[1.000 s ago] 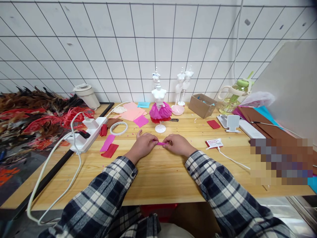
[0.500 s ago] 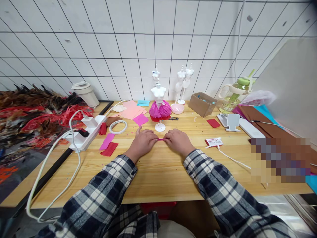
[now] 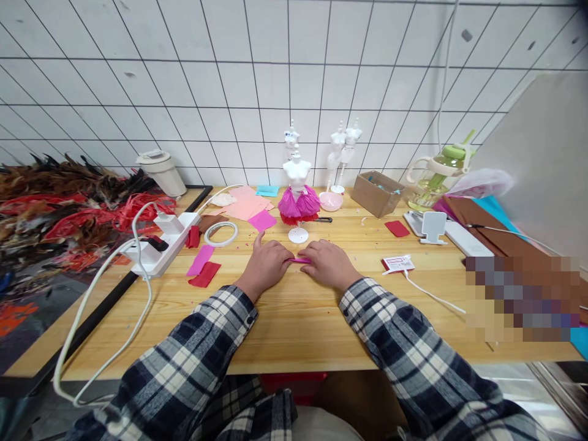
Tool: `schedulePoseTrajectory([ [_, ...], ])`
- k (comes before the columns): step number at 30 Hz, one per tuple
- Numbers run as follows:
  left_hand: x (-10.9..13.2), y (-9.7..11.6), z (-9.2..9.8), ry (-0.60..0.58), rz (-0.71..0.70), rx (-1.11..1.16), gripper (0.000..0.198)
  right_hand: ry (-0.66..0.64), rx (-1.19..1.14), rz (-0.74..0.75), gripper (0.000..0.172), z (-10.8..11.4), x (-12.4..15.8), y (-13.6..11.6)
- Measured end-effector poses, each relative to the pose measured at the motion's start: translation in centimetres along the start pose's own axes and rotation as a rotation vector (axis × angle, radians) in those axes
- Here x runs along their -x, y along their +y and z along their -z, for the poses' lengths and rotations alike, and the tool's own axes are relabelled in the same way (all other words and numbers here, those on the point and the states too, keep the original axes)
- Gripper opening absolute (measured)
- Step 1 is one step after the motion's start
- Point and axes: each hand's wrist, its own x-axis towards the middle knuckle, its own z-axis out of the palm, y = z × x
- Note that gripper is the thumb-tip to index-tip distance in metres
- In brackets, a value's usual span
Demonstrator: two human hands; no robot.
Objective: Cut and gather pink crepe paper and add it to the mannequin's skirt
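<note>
Head view: at the centre of the frame, a person's two bare hands meet over a wooden table (image 3: 294,331). Between them, just in front of a white dress form (image 3: 296,174) in a magenta skirt (image 3: 299,203), lies a narrow pink strip (image 3: 301,261). The left hand (image 3: 269,264) pinches one end; the right hand (image 3: 329,263) appears to grasp the other between thumb and fingers, though its exact contact is partly hidden. Holding both ends probably keeps the small piece steady. Left of centre, a pink sheet (image 3: 262,220), red pieces (image 3: 204,274) and a white tape ring (image 3: 220,243) lie near, presumably for easy reach. Both hands are palm-down, low to the tabletop, fingers angled inward; the left's outer finger sticks up. The plaid-sleeved forearms slant in from the lower corners.
</note>
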Motion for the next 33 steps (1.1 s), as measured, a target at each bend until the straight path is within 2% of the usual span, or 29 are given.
schedulePoseTrajectory([
  [2,0.0,0.0,0.1,0.002,-0.01,-0.012,0.022,0.026,-0.041,-0.008,0.038,-0.3,0.0,0.1],
  [6,0.1,0.1,0.2,-0.013,-0.014,-0.012,0.023,-0.036,-0.078,-0.035,0.023,-0.9,0.0,0.4],
  [11,0.3,0.1,0.4,-0.043,-0.002,0.063,0.02,-0.063,-0.136,-0.057,0.02,-0.9,-0.1,0.7],
  [15,0.4,-0.2,0.1,-0.069,0.065,0.117,0.021,-0.109,-0.242,-0.138,0.019,-0.7,-0.1,0.9],
  [20,0.2,-0.9,-0.8,-0.122,0.18,0.224,0.02,-0.132,-0.343,-0.198,0.027,-0.9,-0.1,1.1],
  [23,0.0,-1.0,-1.2,-0.137,0.241,0.263,0.02,-0.133,-0.411,-0.23,0.021,-1.2,-0.2,1.3],
  [26,-0.2,-1.0,-1.5,-0.118,0.243,0.24,0.021,-0.103,-0.49,-0.268,0.019,-1.5,-0.1,1.5],
  [33,-0.1,-1.2,-2.2,-0.092,0.254,0.173,0.023,-0.099,-0.374,-0.283,0.013,-0.8,-0.1,0.9],
])
